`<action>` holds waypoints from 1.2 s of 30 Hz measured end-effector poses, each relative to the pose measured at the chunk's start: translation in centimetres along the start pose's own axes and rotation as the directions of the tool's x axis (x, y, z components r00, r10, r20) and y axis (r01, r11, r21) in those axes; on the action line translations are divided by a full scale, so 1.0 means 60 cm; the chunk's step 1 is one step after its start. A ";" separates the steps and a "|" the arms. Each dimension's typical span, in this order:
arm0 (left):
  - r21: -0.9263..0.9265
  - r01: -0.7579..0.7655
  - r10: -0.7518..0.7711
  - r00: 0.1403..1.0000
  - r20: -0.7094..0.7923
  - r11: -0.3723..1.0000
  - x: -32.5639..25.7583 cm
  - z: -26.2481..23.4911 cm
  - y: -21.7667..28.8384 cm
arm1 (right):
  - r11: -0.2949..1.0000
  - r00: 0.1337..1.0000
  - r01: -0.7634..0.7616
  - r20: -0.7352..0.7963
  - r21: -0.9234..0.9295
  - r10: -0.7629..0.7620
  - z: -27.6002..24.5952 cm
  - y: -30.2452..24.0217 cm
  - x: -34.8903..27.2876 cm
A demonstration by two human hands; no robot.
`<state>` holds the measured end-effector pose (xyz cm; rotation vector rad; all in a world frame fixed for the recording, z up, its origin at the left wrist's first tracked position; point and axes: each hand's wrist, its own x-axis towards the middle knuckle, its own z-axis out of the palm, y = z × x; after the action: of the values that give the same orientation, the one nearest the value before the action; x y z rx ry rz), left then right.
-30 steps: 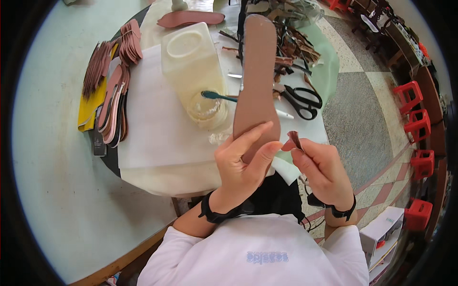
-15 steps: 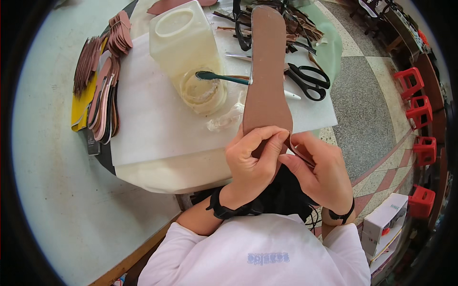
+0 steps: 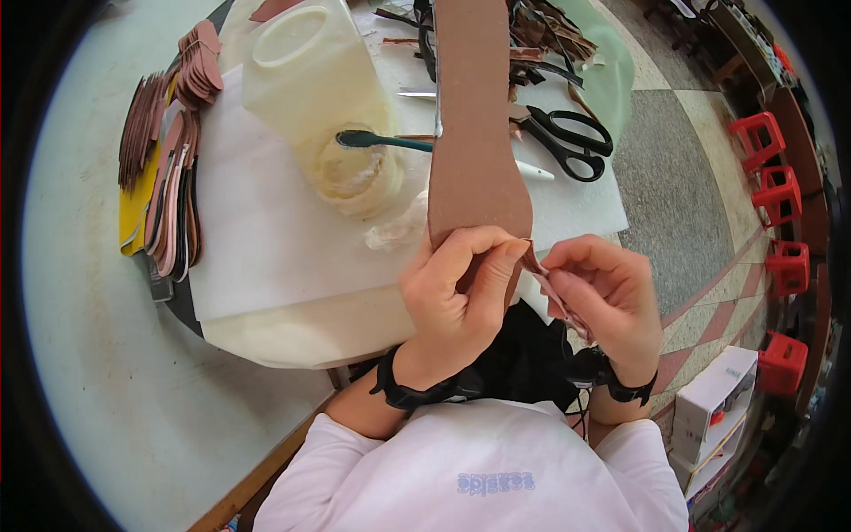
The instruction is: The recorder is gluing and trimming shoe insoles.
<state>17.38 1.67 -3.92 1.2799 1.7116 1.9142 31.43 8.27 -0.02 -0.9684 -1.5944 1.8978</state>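
A long brown insole (image 3: 476,133) points away from me, its near end in my left hand (image 3: 461,288). The thumb and fingers of that hand pinch its near right edge. My right hand (image 3: 612,306) is closed on a thin brown leather strip (image 3: 560,294), which runs from the insole's edge, by my left thumb, down past the fingers. Behind the insole lies a pair of black-handled scissors (image 3: 572,142), partly covered by it. A dark green brush (image 3: 381,140) rests across the mouth of a cloudy plastic jug (image 3: 355,173) with whitish paste in it.
Bundles of cut insoles (image 3: 177,191) and brown pieces (image 3: 144,133) lie at the left on a yellow sheet. Leather scraps (image 3: 550,40) are heaped at the far side. White sheeting (image 3: 257,257) covers the round table. Red stools (image 3: 783,266) stand on the floor at the right.
My right hand has moved slightly right, drawing the strip out from the insole's edge. The insole and my left hand have shifted a little left.
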 end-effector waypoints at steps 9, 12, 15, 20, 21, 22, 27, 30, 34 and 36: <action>-0.020 0.011 -0.009 0.996 0.089 1.000 -0.013 0.020 0.010 | 0.968 0.983 0.182 0.031 -0.172 -0.179 0.005 0.005 -0.005; -0.030 -0.011 0.014 0.995 0.097 1.000 -0.013 0.022 0.009 | 0.996 0.997 0.063 0.037 -0.062 -0.061 -0.001 0.000 -0.013; -0.032 -0.030 0.034 0.994 0.104 0.999 -0.014 0.021 0.010 | 0.999 0.994 0.019 0.109 0.035 -0.023 -0.009 -0.007 -0.010; -0.035 -0.071 0.074 0.992 0.099 0.997 -0.012 0.017 0.013 | 0.999 0.988 -0.019 0.156 0.048 0.012 -0.012 0.005 -0.009; 0.003 -0.076 0.075 0.994 0.084 0.997 -0.012 0.014 0.012 | 0.996 0.986 -0.041 0.163 0.084 0.027 -0.011 0.006 -0.011; 0.041 -0.079 0.076 0.995 0.069 0.996 -0.012 0.011 0.012 | 0.996 0.986 -0.042 0.165 0.082 0.028 -0.013 0.005 -0.014; 0.033 -0.094 0.096 0.995 -0.041 0.995 0.003 -0.007 0.005 | 0.973 0.954 -0.213 0.233 0.089 0.187 -0.032 0.015 -0.023; 0.006 -0.084 0.084 0.996 -0.009 0.996 -0.002 -0.003 0.005 | 0.993 0.980 -0.101 0.180 0.059 0.089 -0.027 0.015 -0.024; 0.019 -0.097 0.097 0.995 0.008 0.995 -0.007 0.003 0.009 | 0.995 0.979 -0.072 0.193 0.063 0.059 -0.013 0.025 -0.019; 0.020 -0.086 0.086 0.996 0.015 0.996 -0.010 0.003 0.008 | 0.999 0.989 0.035 0.145 -0.037 -0.029 -0.003 0.025 -0.019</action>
<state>18.05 1.23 -3.75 1.3923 1.6999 1.9345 32.41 7.19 -1.22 -0.8328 -1.7253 1.9600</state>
